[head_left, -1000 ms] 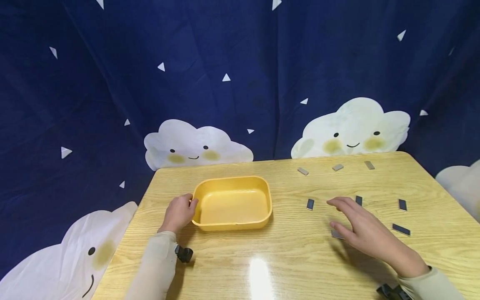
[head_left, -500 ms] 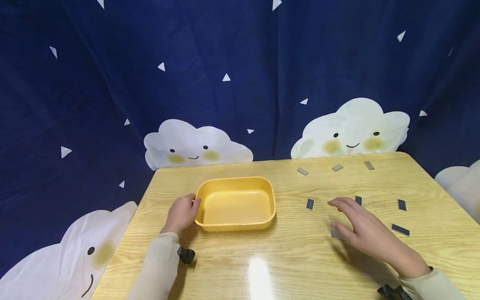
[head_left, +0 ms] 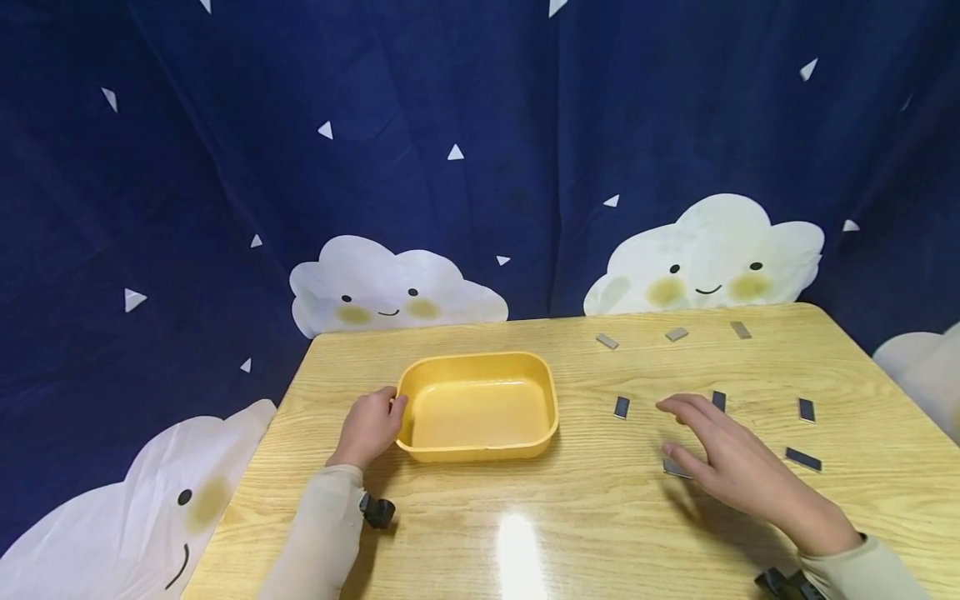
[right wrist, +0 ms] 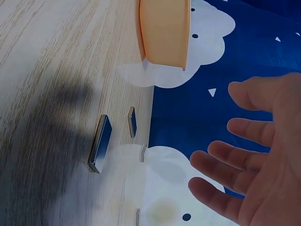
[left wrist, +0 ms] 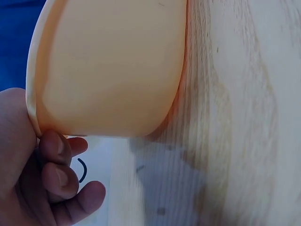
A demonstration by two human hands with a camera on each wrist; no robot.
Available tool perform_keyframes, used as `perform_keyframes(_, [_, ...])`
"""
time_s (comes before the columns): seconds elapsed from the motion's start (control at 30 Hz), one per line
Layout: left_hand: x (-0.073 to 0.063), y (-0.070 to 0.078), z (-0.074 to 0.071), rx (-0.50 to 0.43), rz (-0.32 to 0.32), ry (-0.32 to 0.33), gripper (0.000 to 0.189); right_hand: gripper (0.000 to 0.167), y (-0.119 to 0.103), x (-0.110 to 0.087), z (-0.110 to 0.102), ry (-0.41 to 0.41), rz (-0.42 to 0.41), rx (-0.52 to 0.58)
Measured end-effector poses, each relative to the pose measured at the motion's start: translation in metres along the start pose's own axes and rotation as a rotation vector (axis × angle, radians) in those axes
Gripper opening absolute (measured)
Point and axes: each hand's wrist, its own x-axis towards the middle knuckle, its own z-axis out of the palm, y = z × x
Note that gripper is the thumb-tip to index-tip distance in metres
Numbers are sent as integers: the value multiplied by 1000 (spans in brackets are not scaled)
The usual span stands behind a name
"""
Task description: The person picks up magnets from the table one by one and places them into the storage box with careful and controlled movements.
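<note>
left of centre, the left grip (head_left: pixel 369 427) pinches the yellow tray (head_left: pixel 480 417), likely steadying it; lower right, the empty right grip (head_left: pixel 738 467) hovers near a dark block (head_left: pixel 675 472).

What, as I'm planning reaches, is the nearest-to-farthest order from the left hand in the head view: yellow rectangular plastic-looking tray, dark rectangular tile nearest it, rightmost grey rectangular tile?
1. Tray, touching the left hand.
2. Dark tile, right of the tray.
3. Grey tile, at back right.
</note>
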Motion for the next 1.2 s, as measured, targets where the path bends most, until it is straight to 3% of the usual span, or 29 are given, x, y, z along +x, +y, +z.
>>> perform_keyframes(0.83, [0, 3, -1, 19, -8, -37, 25, 46, 6, -5, 4, -18, 8, 6])
perform_keyframes(1.2, [0, 9, 5, -15, -14, -44, 24, 45, 8, -6, 2, -38, 12, -1])
